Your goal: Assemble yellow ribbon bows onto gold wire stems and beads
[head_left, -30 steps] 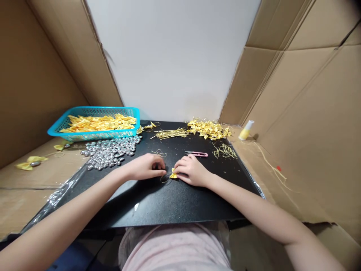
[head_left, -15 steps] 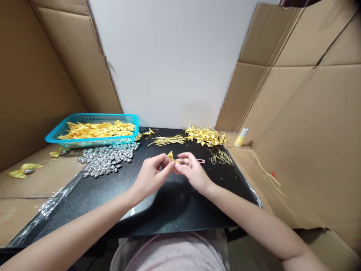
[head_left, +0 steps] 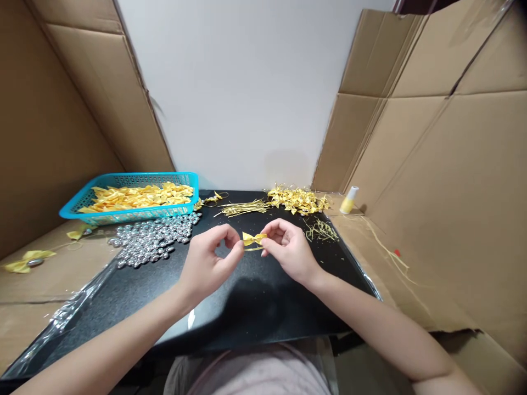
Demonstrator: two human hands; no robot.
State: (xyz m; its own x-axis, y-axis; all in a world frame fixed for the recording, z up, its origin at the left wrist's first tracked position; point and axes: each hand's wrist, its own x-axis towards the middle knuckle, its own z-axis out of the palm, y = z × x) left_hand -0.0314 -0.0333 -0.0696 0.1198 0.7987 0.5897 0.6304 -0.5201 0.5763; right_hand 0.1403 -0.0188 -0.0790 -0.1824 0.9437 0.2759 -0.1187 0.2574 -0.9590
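Between my hands, over the black tabletop, is a small yellow ribbon bow (head_left: 253,238) with a thin gold cord (head_left: 252,249) stretched just below it. My left hand (head_left: 214,258) is closed in a thumb-and-finger pinch at the left end of bow and cord. On the other side, my right hand (head_left: 291,251) pinches the right end, its other fingers curled. Exactly how each fingertip grips the cord is hidden. Beyond my hands lie a bundle of cut gold cords (head_left: 242,208) and a heap of yellow bows (head_left: 297,199) with cord and silvery pieces.
A turquoise basket (head_left: 127,214) of yellow ribbon pieces stands at the back left. Many shiny silver beads (head_left: 152,240) spread before it. Cord scraps (head_left: 321,230) lie to the right, near a small white-capped yellow bottle (head_left: 349,200). Cardboard walls (head_left: 444,181) rise on both sides.
My hands have moved apart, and the bow and cord now show between them. The left hand shifted left, the right slightly right, covering the pink item seen earlier. The view shifted slightly.
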